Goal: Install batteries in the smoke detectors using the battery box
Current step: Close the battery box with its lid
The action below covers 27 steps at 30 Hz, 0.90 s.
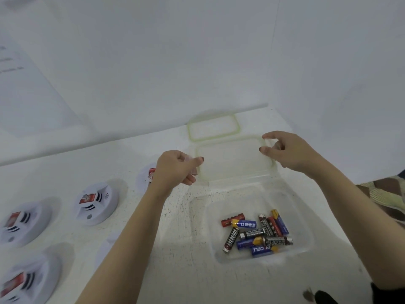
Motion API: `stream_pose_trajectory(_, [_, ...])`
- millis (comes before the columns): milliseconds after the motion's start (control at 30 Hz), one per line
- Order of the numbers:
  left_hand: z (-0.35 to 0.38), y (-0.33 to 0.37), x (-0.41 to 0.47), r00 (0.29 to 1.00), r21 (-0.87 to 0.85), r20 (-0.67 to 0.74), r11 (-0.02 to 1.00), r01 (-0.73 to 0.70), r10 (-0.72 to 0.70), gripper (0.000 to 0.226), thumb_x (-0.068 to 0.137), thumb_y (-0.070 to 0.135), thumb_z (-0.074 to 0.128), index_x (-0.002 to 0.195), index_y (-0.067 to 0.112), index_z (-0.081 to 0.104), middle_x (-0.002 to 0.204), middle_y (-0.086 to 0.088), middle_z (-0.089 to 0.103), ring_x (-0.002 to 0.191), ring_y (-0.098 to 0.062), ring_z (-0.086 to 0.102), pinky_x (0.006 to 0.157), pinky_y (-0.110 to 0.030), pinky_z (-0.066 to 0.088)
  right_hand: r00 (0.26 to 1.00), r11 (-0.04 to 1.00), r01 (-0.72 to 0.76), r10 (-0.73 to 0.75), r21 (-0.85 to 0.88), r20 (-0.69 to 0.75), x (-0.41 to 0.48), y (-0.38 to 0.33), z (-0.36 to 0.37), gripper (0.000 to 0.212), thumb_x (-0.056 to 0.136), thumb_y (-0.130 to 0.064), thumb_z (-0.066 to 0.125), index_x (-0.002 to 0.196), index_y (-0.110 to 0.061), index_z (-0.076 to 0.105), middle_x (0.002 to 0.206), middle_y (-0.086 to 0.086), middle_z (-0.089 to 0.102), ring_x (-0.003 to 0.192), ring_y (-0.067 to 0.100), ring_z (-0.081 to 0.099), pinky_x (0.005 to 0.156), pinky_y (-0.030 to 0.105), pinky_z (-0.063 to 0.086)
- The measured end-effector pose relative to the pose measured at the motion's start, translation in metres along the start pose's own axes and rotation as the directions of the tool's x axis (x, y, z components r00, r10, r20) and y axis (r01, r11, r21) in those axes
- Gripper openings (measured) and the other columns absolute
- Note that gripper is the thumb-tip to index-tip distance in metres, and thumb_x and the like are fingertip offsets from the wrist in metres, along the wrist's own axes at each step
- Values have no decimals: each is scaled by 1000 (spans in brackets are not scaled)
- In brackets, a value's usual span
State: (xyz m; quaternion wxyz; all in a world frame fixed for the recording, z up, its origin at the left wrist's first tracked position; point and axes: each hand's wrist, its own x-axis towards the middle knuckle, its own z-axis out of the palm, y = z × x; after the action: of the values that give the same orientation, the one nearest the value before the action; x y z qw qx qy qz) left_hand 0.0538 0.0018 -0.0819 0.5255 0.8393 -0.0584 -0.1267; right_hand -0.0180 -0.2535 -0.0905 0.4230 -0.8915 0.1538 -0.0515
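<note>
A clear plastic battery box [304, 229] stands open on the white table, with several AA batteries [256, 234] lying loose in it. Above its far edge I hold the clear lid [232, 159] with a green seal, tilted up. My left hand [175, 170] pinches the lid's left clip. My right hand [287, 150] pinches its right edge. White round smoke detectors [96, 202] with red labels lie at the left. One [144, 176] is partly hidden behind my left hand.
The lid's reflection [213, 127] shows in the glossy white wall behind. Two more detectors [22, 222] [26, 279] sit at the left edge. A patterned cloth [385, 191] lies past the table's right edge. A dark object [324, 298] is at the bottom right.
</note>
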Motion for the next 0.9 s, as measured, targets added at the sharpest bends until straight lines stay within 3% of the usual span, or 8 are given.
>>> stream_pose_trajectory(233, [4,-4,1,998,-61,43,997,54,-52,25,85,23,74,81,4,59,57,-3,64,45,-11,62,45,-21,51,999,997,-32,31,69,5,-4,4,-2,38,91,-30,60,128,-24,52,64,0,51,53,16,57,65,27,48])
stream_pose_trajectory(367, [5,-7,1,993,-133,91,987,93,-81,24,86,23,73,83,6,57,53,3,62,49,-12,65,52,-23,56,998,979,-59,57,196,14,-5,5,-2,37,90,-21,63,126,-20,55,68,7,52,59,19,60,54,24,55])
stream_pose_trajectory(500, [8,-6,1,991,-172,95,979,106,-91,22,87,22,71,87,4,58,72,-7,63,49,-12,65,54,-22,58,996,960,-89,83,265,33,-6,5,-2,37,90,-19,62,126,-18,54,77,15,57,68,19,66,50,17,53])
stream_pose_trajectory(600, [11,-7,1,996,-174,42,982,79,-72,23,87,20,72,89,1,59,81,-11,65,48,-10,65,51,-19,55,997,963,-77,82,258,-9,-4,4,0,36,90,-20,63,124,-19,55,73,9,57,65,16,65,50,14,52])
stream_pose_trajectory(800, [13,-11,5,998,-185,9,980,69,-69,25,87,19,72,95,-1,60,85,-14,66,47,-9,64,50,-19,54,996,971,-24,43,239,-76,3,6,5,39,89,-23,64,127,-20,56,74,3,56,68,17,61,69,27,54])
stream_pose_trajectory(900, [13,-12,6,997,-190,-10,979,69,-73,30,86,18,72,102,-5,60,85,-15,66,47,-9,64,49,-19,54,999,962,-14,25,273,-39,2,9,5,45,88,-25,65,131,-22,53,86,1,56,74,16,62,71,24,54])
